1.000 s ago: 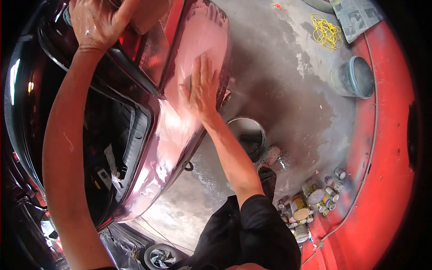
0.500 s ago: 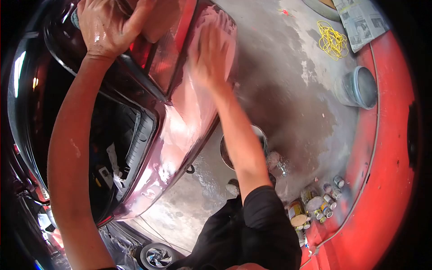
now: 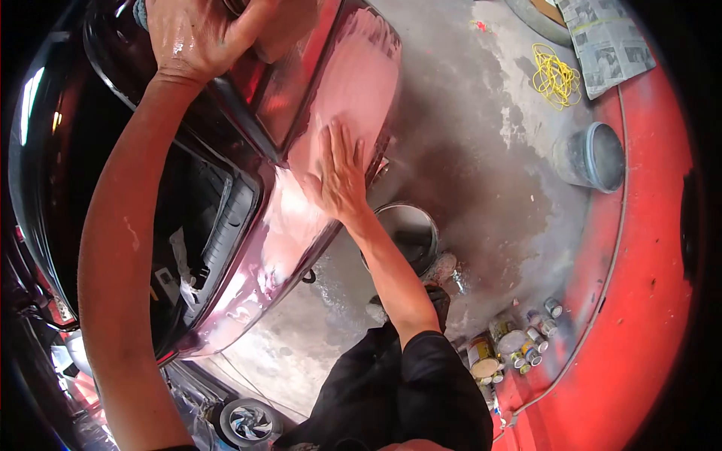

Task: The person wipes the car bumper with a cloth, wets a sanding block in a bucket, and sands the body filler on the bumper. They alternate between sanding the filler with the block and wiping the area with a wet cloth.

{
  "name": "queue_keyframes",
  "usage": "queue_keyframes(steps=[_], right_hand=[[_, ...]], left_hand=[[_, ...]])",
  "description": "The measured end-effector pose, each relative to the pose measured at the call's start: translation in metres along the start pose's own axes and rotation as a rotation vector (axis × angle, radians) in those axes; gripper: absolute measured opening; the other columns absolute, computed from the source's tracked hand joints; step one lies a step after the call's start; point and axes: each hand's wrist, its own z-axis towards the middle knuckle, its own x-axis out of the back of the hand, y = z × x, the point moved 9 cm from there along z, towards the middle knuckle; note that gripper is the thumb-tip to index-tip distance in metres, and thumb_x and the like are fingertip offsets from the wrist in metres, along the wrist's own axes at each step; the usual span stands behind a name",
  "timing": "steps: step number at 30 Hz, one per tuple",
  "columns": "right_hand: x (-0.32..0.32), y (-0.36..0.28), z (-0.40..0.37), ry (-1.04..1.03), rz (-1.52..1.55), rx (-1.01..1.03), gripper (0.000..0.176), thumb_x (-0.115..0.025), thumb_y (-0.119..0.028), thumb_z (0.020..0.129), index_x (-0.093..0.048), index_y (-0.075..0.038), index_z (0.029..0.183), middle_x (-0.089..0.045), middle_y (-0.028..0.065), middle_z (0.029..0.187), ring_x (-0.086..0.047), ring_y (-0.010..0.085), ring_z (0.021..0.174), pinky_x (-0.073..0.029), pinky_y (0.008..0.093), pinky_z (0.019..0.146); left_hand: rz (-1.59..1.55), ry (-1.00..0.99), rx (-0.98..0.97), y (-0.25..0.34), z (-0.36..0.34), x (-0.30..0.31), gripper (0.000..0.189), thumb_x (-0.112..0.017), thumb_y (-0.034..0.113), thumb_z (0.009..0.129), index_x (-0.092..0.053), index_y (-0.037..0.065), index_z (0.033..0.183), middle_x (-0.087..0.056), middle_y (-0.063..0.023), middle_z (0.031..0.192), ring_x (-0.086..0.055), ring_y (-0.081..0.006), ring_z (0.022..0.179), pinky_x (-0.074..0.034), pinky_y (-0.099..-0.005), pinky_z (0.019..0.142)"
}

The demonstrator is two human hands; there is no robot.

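Note:
My right hand [image 3: 340, 174] lies flat with fingers apart on the pinkish, wet-looking rear panel [image 3: 357, 79] of a dark car. The panel has pale, uneven patches and runs down beside the open boot. At the top left, my left hand [image 3: 188, 37] is wet and rests by the red tail light [image 3: 280, 98], its thumb stretched to the right. Its other fingers are cut off by the frame's edge. A bit of grey-blue textured material [image 3: 140, 13] shows beside it; whether the hand grips this is hidden. A blurred brownish shape lies beyond the thumb.
A bucket [image 3: 410, 233] stands on the wet floor below the panel. Further right are a grey-blue bucket [image 3: 594, 158], a yellow cord [image 3: 555, 77] and newspaper [image 3: 605, 45] on a red car body [image 3: 647, 286]. Several cans [image 3: 483, 359] and a wheel [image 3: 250, 422] are lower down.
My right hand has slid down the panel towards me, from its upper part to beside the tail light's lower corner. My left hand stays near the tail light. The view has shifted slightly.

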Motion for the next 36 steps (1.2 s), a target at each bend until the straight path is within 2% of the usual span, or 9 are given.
queue_keyframes(steps=[4, 7, 10, 15, 19, 22, 24, 32, 36], right_hand=[[0.002, 0.027, 0.002, 0.055, -0.021, -0.021, 0.095, -0.066, -0.041, 0.095, -0.022, 0.005, 0.164, -0.018, 0.0277, 0.172, -0.019, 0.0457, 0.159, -0.017, 0.0693, 0.123], [0.047, 0.064, 0.083, 0.295, -0.039, -0.116, 0.082, -0.057, -0.040, 0.103, -0.025, 0.007, 0.162, -0.022, 0.0311, 0.169, -0.024, 0.0469, 0.157, -0.024, 0.0696, 0.121], [0.063, 0.105, 0.142, 0.360, 0.061, -0.227, 0.074, -0.046, -0.041, 0.109, -0.024, 0.006, 0.162, -0.021, 0.0305, 0.170, -0.022, 0.0451, 0.158, -0.021, 0.0636, 0.124], [0.055, 0.098, 0.107, 0.398, -0.011, -0.137, 0.082, -0.054, -0.040, 0.105, -0.021, 0.007, 0.163, -0.018, 0.0304, 0.170, -0.022, 0.0493, 0.157, -0.028, 0.0693, 0.119], [0.044, 0.068, 0.054, 0.348, 0.073, -0.155, 0.086, -0.055, -0.041, 0.103, -0.018, 0.007, 0.164, -0.015, 0.0302, 0.171, -0.018, 0.0507, 0.158, -0.024, 0.0698, 0.120], [0.031, 0.048, 0.020, 0.315, 0.116, -0.182, 0.087, -0.056, -0.040, 0.103, -0.016, 0.007, 0.164, -0.013, 0.0302, 0.172, -0.015, 0.0504, 0.159, -0.021, 0.0698, 0.121], [0.018, 0.040, -0.001, 0.312, 0.120, -0.167, 0.088, -0.056, -0.039, 0.103, -0.015, 0.008, 0.164, -0.012, 0.0301, 0.172, -0.014, 0.0502, 0.159, -0.020, 0.0696, 0.122], [0.057, 0.103, 0.118, 0.372, 0.036, -0.257, 0.085, -0.057, -0.042, 0.104, -0.020, 0.006, 0.164, -0.017, 0.0294, 0.171, -0.020, 0.0481, 0.158, -0.030, 0.0730, 0.116], [0.048, 0.094, 0.096, 0.373, -0.011, -0.212, 0.085, -0.055, -0.044, 0.104, -0.021, 0.007, 0.163, -0.016, 0.0301, 0.171, -0.020, 0.0491, 0.158, -0.032, 0.0733, 0.114]], left_hand=[[-0.035, 0.035, -0.046, 0.003, 0.002, 0.001, 0.039, -0.068, 0.037, 0.086, -0.076, 0.005, 0.107, -0.071, -0.0206, 0.110, -0.064, -0.0426, 0.102, -0.049, -0.0511, 0.089], [-0.110, 0.038, -0.048, 0.001, 0.001, 0.000, 0.042, -0.068, 0.038, 0.087, -0.074, 0.003, 0.109, -0.071, -0.0223, 0.107, -0.065, -0.0429, 0.096, -0.050, -0.0512, 0.084], [-0.035, 0.034, -0.057, -0.001, 0.002, -0.001, 0.044, -0.068, 0.040, 0.087, -0.074, 0.002, 0.109, -0.071, -0.0227, 0.106, -0.066, -0.0424, 0.095, -0.050, -0.0505, 0.083], [-0.067, 0.034, -0.018, 0.002, 0.004, 0.000, 0.045, -0.068, 0.041, 0.087, -0.073, 0.002, 0.108, -0.072, -0.0219, 0.106, -0.067, -0.0419, 0.094, -0.051, -0.0503, 0.084], [-0.089, 0.045, -0.068, 0.005, 0.004, 0.001, 0.041, -0.068, 0.037, 0.089, -0.073, 0.001, 0.107, -0.072, -0.0209, 0.102, -0.068, -0.0408, 0.091, -0.052, -0.0495, 0.082], [0.223, -0.129, -0.061, -0.029, -0.021, -0.016, 0.033, -0.072, 0.041, 0.095, -0.080, 0.009, 0.098, -0.078, -0.0086, 0.099, -0.069, -0.0352, 0.098, -0.048, -0.0436, 0.088], [0.158, -0.112, -0.035, -0.026, -0.018, -0.015, 0.035, -0.072, 0.040, 0.096, -0.080, 0.006, 0.100, -0.079, -0.0103, 0.103, -0.069, -0.0368, 0.100, -0.049, -0.0439, 0.090], [0.127, -0.133, -0.052, -0.026, -0.016, -0.014, 0.037, -0.071, 0.041, 0.096, -0.079, 0.005, 0.102, -0.078, -0.0123, 0.102, -0.070, -0.0365, 0.098, -0.050, -0.0454, 0.090], [0.201, -0.178, -0.074, -0.028, -0.019, -0.018, 0.038, -0.070, 0.042, 0.096, -0.079, 0.005, 0.101, -0.078, -0.0119, 0.100, -0.070, -0.0363, 0.096, -0.050, -0.0450, 0.089]])
